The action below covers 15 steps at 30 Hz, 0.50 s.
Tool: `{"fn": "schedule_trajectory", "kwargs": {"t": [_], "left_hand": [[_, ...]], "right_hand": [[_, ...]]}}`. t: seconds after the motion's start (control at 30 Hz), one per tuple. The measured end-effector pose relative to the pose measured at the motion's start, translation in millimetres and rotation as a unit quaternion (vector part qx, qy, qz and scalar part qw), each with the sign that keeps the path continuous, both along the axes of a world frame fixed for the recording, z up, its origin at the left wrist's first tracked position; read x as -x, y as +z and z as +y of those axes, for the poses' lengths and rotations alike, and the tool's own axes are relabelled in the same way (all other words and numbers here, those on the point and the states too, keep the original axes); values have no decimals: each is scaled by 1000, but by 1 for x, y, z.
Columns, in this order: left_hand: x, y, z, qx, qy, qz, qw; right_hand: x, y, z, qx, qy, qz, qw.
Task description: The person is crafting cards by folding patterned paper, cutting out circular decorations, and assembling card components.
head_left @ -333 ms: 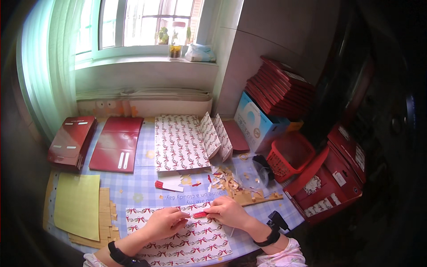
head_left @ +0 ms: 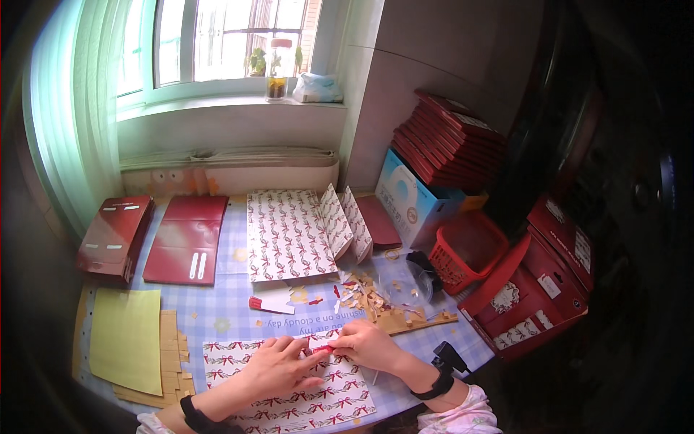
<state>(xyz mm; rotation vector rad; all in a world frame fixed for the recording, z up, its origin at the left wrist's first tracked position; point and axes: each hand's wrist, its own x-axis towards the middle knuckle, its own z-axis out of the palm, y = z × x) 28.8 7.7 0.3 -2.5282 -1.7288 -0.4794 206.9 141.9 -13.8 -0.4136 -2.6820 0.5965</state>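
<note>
A white sheet patterned with red bows and green garlands (head_left: 318,409) lies under both hands at the near edge of the table. My right hand (head_left: 370,349) pinches a small red strip (head_left: 322,350) against its upper part; the strip's right end is hidden by my fingers. Just left of that, my left hand (head_left: 278,369) has its fingers stretched out and apart. Its index fingertip reaches the strip's left end, and its thumb rests over the sheet. Beyond the hands lies a white strip with a red end (head_left: 273,302).
Scraps (head_left: 365,295) are heaped beyond my right hand. Folded patterned sheets (head_left: 289,235) stand at the back. Red folders (head_left: 188,239) lie at left, near a yellow sheet (head_left: 124,340). A red basket (head_left: 468,249), blue box (head_left: 405,199) and red boxes (head_left: 528,307) crowd the right.
My left hand has moved slightly right and its fingers have spread, the index finger now reaching the red strip. My right hand stays at the strip. The whole view has shifted slightly.
</note>
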Motion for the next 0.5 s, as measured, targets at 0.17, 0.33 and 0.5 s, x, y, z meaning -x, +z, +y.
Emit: {"fn": "schedule_trajectory", "kwargs": {"t": [0.17,0.33,0.5], "left_hand": [[-2,-6,2,27,4,26,999],[-3,-2,3,54,7,28,998],[-3,-3,4,56,9,29,998]], "right_hand": [[0,-1,0,2,1,4,1000],[-1,-3,1,-1,7,0,1000],[0,-3,0,4,3,-5,1000]]}}
